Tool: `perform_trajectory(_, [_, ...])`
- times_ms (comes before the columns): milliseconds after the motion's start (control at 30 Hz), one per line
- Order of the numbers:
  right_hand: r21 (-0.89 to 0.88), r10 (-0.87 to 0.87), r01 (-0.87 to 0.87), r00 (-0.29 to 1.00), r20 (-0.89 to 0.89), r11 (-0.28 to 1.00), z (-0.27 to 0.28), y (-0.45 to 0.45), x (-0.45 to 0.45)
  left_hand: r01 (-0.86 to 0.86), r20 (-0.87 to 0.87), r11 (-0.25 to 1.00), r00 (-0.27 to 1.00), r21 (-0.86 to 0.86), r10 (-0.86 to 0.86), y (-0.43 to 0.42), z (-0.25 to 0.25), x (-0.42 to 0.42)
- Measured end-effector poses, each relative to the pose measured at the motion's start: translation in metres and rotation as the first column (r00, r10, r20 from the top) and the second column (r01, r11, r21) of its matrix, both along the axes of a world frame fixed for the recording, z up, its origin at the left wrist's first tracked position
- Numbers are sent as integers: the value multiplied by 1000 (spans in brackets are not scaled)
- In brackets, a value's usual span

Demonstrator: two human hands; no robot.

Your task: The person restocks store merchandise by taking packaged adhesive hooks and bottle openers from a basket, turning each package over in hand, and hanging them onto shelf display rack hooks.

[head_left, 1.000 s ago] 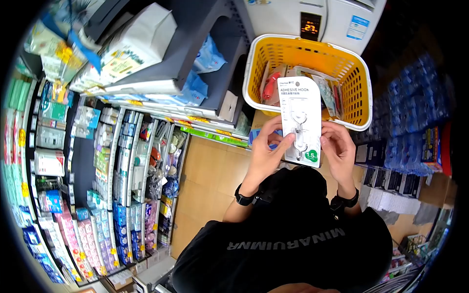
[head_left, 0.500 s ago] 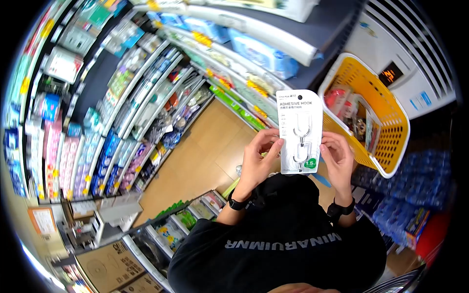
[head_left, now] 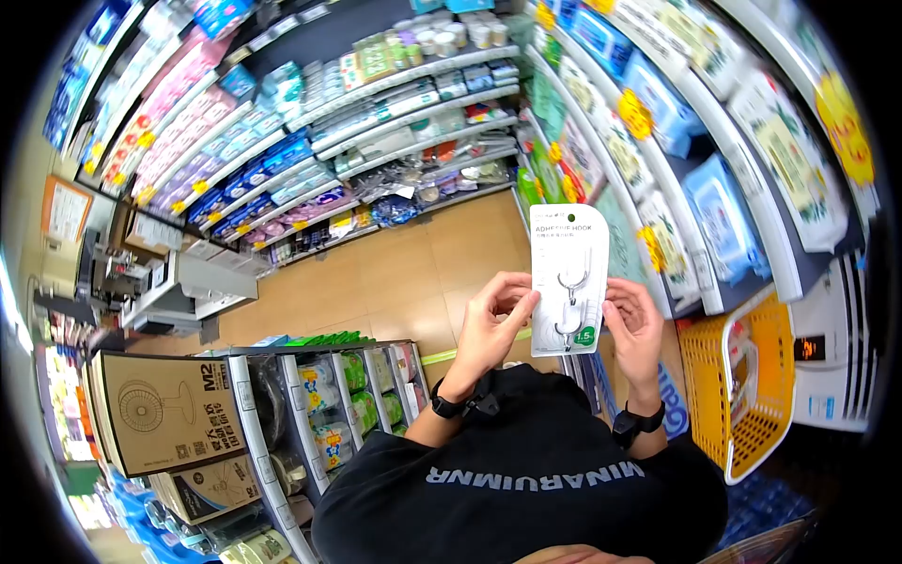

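Observation:
A white blister pack (head_left: pixel 569 282) marked "ADHESIVE HOOK", with two metal hooks behind clear plastic and a green 1.5 mark, is held upright in front of my chest. My left hand (head_left: pixel 495 320) pinches its left edge between thumb and fingers. On the opposite edge, my right hand (head_left: pixel 633 326) grips it the same way. A dark band is on each wrist. To the right of my right hand stands a yellow basket (head_left: pixel 763 390) with a white rim; its contents are mostly hidden from this angle.
Stocked shelves (head_left: pixel 404 132) run along the back, and another shelf unit (head_left: pixel 695 179) rises close on the right. A low shelf (head_left: pixel 352 404) and a brown fan carton (head_left: pixel 169 414) are at the left front. Tiled floor (head_left: pixel 395 277) lies between them.
The view has swung to the left, so the basket now appears farther right and lower, and the fan carton and back shelves show more. Both hands still hold the pack.

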State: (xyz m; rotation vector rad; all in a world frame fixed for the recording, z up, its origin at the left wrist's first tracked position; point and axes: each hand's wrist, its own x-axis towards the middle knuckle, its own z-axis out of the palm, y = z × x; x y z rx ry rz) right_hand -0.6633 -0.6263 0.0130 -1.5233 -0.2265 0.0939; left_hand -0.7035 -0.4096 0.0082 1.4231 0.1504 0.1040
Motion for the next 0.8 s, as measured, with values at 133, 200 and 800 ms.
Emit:
perform_trajectory(133, [12, 98, -98, 995, 10, 995, -2, 57, 22, -97, 42, 995, 994, -21, 98, 54, -6, 5])
perform_trajectory(200, [-3, 119, -119, 992, 31, 993, -1, 85, 30, -113, 57, 993, 992, -47, 115, 79, -10, 9])
perform_trajectory(800, [-49, 56, -55, 998, 19, 997, -5, 169, 88, -62, 135, 988, 988, -139, 81, 161, -13, 89])
